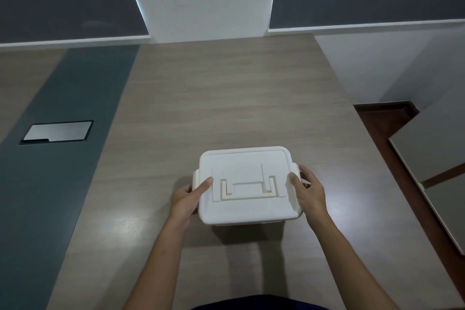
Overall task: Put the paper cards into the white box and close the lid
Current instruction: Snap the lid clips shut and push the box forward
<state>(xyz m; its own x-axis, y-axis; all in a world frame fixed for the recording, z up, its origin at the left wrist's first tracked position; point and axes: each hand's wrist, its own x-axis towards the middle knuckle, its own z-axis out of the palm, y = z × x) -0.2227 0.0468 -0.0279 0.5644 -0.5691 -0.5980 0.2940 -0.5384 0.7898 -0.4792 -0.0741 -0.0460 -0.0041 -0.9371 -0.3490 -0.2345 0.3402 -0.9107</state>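
The white box [247,209] stands on the wooden table [226,108], near its front middle. Its lid [246,161] lies flat on top, with a folded handle in the middle. My left hand [187,197] grips the box's left side, thumb on the lid and fingers at the left latch. On the opposite side, my right hand [308,191] holds the box, thumb on the lid's edge and fingers around the right latch. No paper cards are in sight.
A dark grey strip [63,158] runs down the table's left part, with a metal cable hatch [57,131] set in it. The table's right edge drops to a dark floor [377,128]. Another tabletop [432,158] sits at the far right.
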